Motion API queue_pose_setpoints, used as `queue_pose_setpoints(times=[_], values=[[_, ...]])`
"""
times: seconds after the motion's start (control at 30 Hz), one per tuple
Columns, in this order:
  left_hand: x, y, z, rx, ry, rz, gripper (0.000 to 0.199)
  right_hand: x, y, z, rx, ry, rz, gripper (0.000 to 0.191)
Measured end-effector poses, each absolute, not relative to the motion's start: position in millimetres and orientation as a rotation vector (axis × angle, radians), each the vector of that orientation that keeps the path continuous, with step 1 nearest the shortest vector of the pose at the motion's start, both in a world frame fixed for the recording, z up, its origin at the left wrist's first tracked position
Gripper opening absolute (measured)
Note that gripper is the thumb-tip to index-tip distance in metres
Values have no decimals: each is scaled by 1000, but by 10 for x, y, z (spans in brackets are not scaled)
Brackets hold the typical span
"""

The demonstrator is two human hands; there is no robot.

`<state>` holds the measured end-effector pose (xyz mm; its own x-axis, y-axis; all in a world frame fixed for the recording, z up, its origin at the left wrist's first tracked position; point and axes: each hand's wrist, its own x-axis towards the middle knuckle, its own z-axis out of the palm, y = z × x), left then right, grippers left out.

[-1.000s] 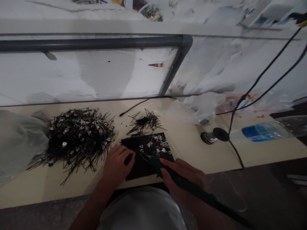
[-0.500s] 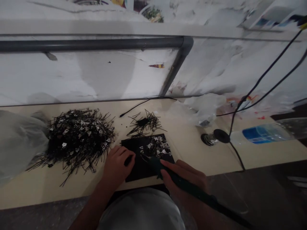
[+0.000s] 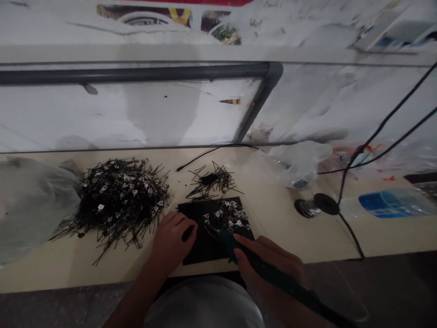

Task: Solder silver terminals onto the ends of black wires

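Observation:
My left hand (image 3: 175,237) rests at the left edge of a black mat (image 3: 201,248), its fingers curled round something dark that I cannot make out. Wrapped in my right hand (image 3: 269,259) is a dark green corded tool (image 3: 259,269), whose thin metal tip (image 3: 210,230) points left over the mat. Small silvery parts (image 3: 234,214) lie clustered on the mat's right half, and a few sit near the tip. Left of my left hand is a large pile of black wires with small metal parts (image 3: 119,196). A smaller bunch of wires (image 3: 213,181) lies behind the mat.
A clear plastic bag (image 3: 34,205) stands at the left, and another (image 3: 293,161) lies behind at the right. Right of the mat are a wire spool (image 3: 326,203), hanging black cables (image 3: 385,120) and a blue-labelled bottle (image 3: 392,202). A grey pipe (image 3: 153,74) runs along the wall.
The whole view has shifted, so the scene sits slightly lower and further right. Both hands keep about the same places at the mat, with the tool still in my right hand.

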<state>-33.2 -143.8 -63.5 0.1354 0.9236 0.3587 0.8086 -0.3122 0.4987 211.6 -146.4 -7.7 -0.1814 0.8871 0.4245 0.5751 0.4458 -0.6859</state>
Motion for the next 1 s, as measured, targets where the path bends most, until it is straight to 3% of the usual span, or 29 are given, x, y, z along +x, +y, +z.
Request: queue_pose_setpoints(times=[0.4, 0.6, 1.0], values=[[-350, -1450, -660, 2229, 1723, 941, 13, 2285, -1258, -99, -1478, -1406, 709, 17], [-329, -1455, -654, 2230, 1750, 956, 15, 2410, -966, -598, -1486, -977, 970, 36], [-297, -1474, -545, 2219, 1782, 1003, 18, 2403, -939, -729, -1394, -813, 1146, 34]])
